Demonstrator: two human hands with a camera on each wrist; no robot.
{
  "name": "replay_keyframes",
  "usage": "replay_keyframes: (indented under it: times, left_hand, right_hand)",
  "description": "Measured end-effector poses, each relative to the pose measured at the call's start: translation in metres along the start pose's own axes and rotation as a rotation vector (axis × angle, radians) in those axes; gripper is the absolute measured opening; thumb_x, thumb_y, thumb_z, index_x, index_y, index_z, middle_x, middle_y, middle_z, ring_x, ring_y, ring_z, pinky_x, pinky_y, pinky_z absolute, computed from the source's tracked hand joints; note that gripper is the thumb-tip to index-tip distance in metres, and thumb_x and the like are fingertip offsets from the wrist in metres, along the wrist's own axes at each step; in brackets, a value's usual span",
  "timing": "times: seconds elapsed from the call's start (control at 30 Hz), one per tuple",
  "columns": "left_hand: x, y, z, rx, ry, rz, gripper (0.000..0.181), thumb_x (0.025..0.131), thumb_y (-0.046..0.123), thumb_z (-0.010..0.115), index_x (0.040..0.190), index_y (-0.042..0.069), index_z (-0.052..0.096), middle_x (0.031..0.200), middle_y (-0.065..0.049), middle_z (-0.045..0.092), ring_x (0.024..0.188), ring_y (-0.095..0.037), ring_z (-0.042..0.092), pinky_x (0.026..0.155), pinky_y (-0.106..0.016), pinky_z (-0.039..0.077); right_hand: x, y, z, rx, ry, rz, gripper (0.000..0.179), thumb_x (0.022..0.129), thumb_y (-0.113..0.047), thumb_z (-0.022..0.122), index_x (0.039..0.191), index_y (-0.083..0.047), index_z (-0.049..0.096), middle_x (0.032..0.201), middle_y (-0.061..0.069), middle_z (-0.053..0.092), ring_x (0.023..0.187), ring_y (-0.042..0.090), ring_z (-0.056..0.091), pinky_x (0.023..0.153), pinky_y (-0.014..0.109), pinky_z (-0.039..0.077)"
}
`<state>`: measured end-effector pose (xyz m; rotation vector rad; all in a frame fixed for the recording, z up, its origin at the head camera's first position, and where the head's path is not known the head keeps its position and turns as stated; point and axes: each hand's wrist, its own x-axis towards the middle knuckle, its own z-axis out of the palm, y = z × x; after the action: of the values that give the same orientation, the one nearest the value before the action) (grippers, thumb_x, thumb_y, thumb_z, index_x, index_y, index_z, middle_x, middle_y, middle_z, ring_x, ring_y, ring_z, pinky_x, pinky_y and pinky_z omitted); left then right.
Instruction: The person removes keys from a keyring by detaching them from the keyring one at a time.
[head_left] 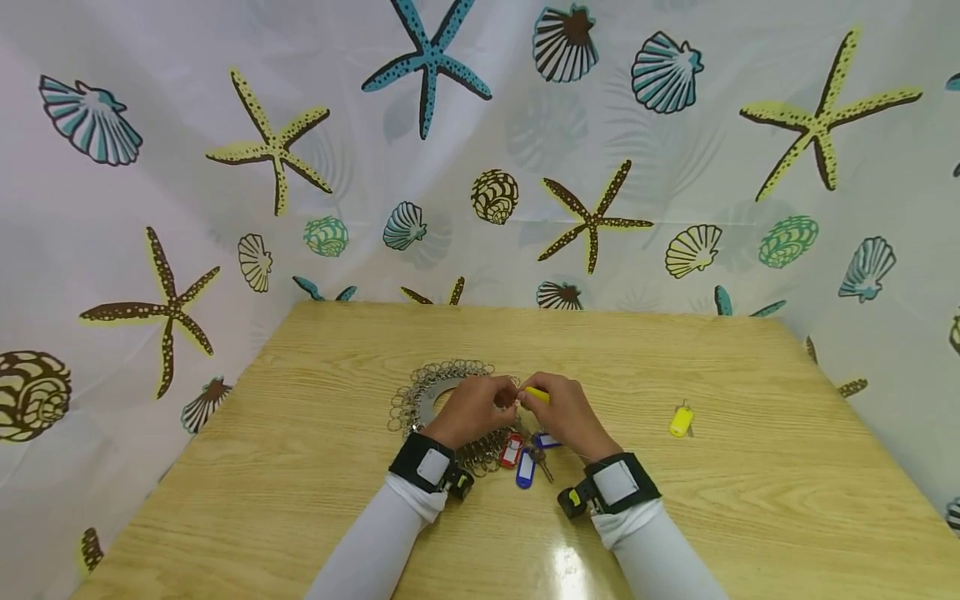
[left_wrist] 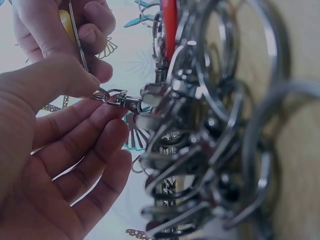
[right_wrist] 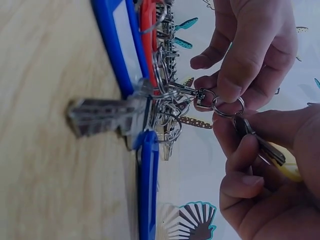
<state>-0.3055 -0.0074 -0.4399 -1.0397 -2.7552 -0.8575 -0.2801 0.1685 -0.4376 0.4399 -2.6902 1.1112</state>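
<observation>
Fingers: L hand [head_left: 476,408] pinches a split ring [right_wrist: 222,115] btwn thumb and forefinger, its other fingers loosely bent. R hand [head_left: 567,414] grips a key [right_wrist: 259,142] and yellow tag [head_left: 536,394] beside that ring. Location: ring is raised off the table btwn both hands, joined to a swivel clip [right_wrist: 202,98] at the near-right side of the key bunch.

Handling (est.): key and tag light; ring springy, stiff to part, prob. slick on smooth wire. Best hold: ring edge w/ thumb and fingertip, key by its flat head. Clip will likely swivel, so steady it close to the ring. Tag prob. tough plastic, low breakage risk.

Materials: ring, clip and key bright metal; key flat, its cuts not legible. Beyond: flat grey hoop [head_left: 427,406], metallic look, w/ many wire rings [head_left: 400,410] round its rim. Red tag [head_left: 512,451], blue tag [head_left: 526,469] and loose-hanging key [head_left: 544,468] nearby, tags rounded w/ pale label windows. Well apart, to R: second yellow tag [head_left: 681,422] w/ key, on table [head_left: 300,508], wood-grain, glossy in front
</observation>
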Motion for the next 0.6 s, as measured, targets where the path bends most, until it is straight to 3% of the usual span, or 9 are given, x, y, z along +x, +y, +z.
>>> replay_keyframes:
  times: [0.3,0.47,0.6]
  left_hand:
    - [0.0010,-0.0010,0.0005,-0.044,-0.014,-0.044,0.018,0.094,0.024,0.064,0.105,0.011,0.070,0.091,0.000,0.070,0.081,-0.010,0.065,0.072,-0.025,0.051]
    - [-0.0004,-0.0021,0.0010,-0.010,-0.018,-0.053,0.019,0.095,0.026,0.064,0.102,0.011,0.073,0.089,0.000,0.070,0.078,-0.010,0.064,0.070,-0.025,0.051]
    - [-0.0013,-0.0029,0.0012,0.013,-0.010,-0.048,0.016,0.093,0.022,0.064,0.101,0.011,0.072,0.088,0.001,0.069,0.078,-0.010,0.063,0.069,-0.025,0.051]
  right_hand:
    - [0.0004,0.0016,-0.0027,0.014,-0.041,0.004,0.010,0.095,-0.015,0.063,0.098,-0.010,0.070,0.097,0.003,0.069,0.072,0.012,0.056,0.067,0.032,0.046]
    - [0.0001,0.0011,-0.0043,0.004,-0.091,0.002,0.011,0.094,-0.016,0.065,0.099,-0.010,0.072,0.100,0.002,0.069,0.084,0.014,0.061,0.075,0.037,0.050]
    - [-0.0002,-0.0004,-0.0046,-0.003,-0.108,-0.021,0.013,0.094,-0.016,0.065,0.101,-0.009,0.073,0.103,0.003,0.069,0.084,0.015,0.058,0.079,0.039,0.048]
